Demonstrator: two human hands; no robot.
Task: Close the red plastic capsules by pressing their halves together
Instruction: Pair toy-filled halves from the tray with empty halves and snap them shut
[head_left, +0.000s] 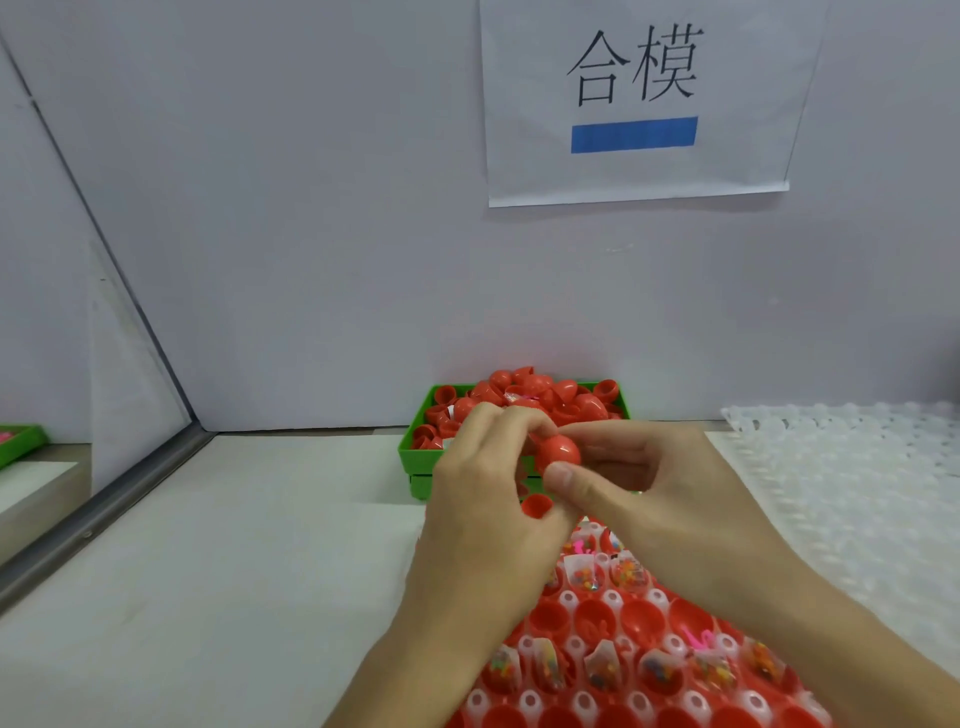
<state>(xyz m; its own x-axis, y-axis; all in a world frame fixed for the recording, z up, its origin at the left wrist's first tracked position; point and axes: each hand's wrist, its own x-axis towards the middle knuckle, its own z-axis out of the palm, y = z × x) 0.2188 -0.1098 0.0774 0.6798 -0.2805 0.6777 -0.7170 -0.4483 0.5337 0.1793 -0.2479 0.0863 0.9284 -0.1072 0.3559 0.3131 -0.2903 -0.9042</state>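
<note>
Red capsule half (558, 452) pinched by right hand (654, 499) thumb and fingertips above green bin (410, 452) of loose halves, left hand (488, 499) curled on its other side, probably steadying for press-fit over filled tray (649, 649).

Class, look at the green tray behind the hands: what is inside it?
The green tray holds a heap of loose red capsule halves. Both hands cover its near part, so what lies there cannot be seen.

Two hands, left (483, 499) and right (639, 483), one red capsule (558, 451) pinched between them, one loose red half (536, 505), two stacked green bins (415, 457), one heap of red halves (524, 397), one wall sign (636, 104), two white moulded trays (852, 467)
</note>
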